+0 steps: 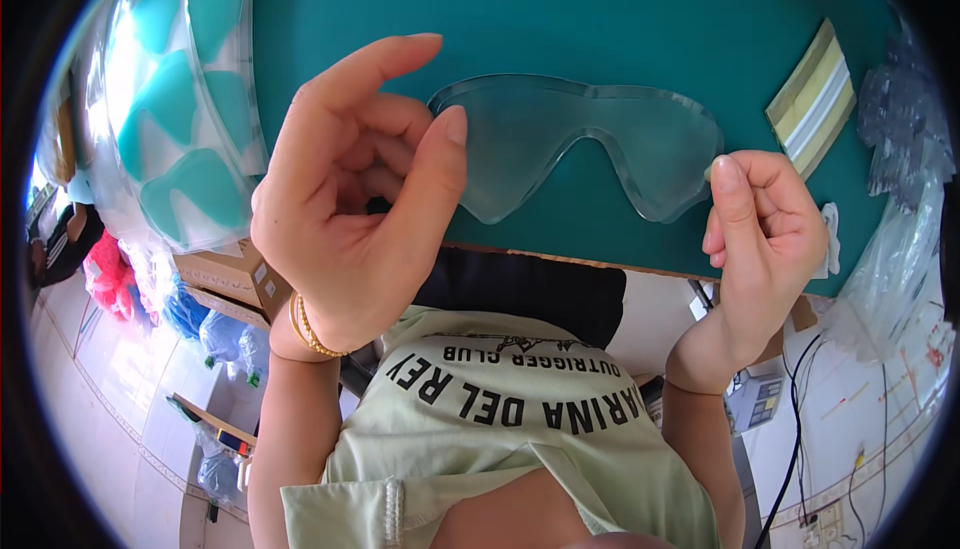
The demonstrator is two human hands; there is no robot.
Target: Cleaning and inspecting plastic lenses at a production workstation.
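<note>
A clear, one-piece goggle lens (545, 114) with a deep nose notch is in front of me over the green tabletop. My right hand (765, 214) is closed in a pinch at the lens's right edge, thumb and index finger pressed together there. At the left end, my left hand (365, 164) is raised with its index finger and thumb wide apart and the other fingers loosely curled. Its thumb tip overlaps the lens's left edge in the picture; I cannot tell whether they touch. Whether the lens rests on the table or is lifted is also unclear.
Clear plastic sheeting with teal lens-shaped areas (190, 99) covers the table's left side. A yellowish flat piece with a pale strip (815, 99) lies at the right, beside crumpled clear plastic (890, 239). A cardboard box (235, 274) stands below left; black cables (797, 429) hang at lower right.
</note>
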